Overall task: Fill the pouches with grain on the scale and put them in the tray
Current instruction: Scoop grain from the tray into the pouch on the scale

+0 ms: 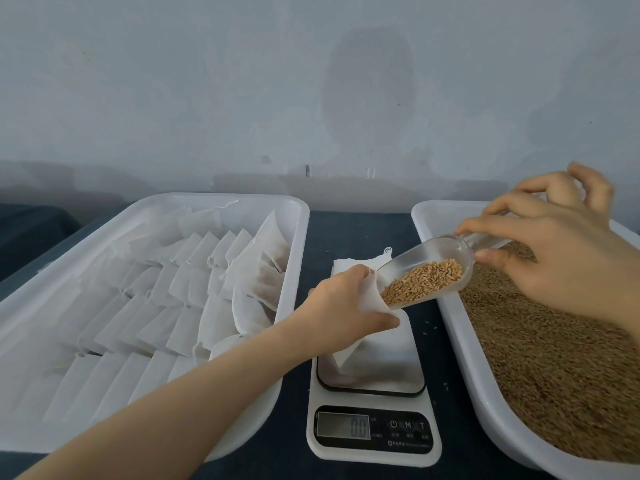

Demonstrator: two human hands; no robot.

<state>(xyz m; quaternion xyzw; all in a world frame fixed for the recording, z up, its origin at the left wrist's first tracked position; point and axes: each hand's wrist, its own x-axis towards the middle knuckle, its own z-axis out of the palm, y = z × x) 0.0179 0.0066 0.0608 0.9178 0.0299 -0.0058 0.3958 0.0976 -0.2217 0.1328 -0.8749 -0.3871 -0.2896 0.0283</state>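
Observation:
My left hand (pixel 341 308) grips a white pouch (pixel 372 299) by its mouth above the scale (pixel 372 403). The pouch's lower end rests on the scale's platform. My right hand (pixel 550 233) pinches the handle of a clear plastic scoop (pixel 446 258) loaded with brown grain (pixel 420 282). The scoop tilts down to the left with its lip inside the pouch's mouth. On the left a white tray (pixel 294 271) holds several rows of filled white pouches (pixel 194 285).
A white tray (pixel 450 317) full of loose grain (pixel 554 358) stands on the right, partly under my right hand. A small stack of empty pouches (pixel 349 265) lies behind the scale. A few grains are scattered on the dark tabletop (pixel 346 230). A pale wall rises behind.

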